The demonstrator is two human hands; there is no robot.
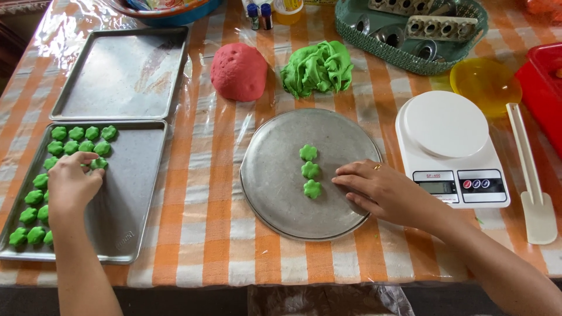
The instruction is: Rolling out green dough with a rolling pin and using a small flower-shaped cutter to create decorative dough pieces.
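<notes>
My left hand (71, 182) rests on the near baking tray (132, 199), fingertips on a green flower-shaped dough piece among several set in rows (79, 140) along the tray's left side. Whether it pinches one is hidden. My right hand (383, 190) lies flat on the round metal plate (275, 193), fingers apart, just right of three green flower pieces (310, 170) lined up in the plate's middle. A ring shows on one finger.
A second, bare tray (126, 73) lies behind the first. A red dough ball (238, 71) and green dough lump (317, 68) sit behind the plate. A white kitchen scale (448, 149), yellow lid (485, 85), white spatula (530, 175), green basket (410, 29) of molds and red container (544, 88) stand at right.
</notes>
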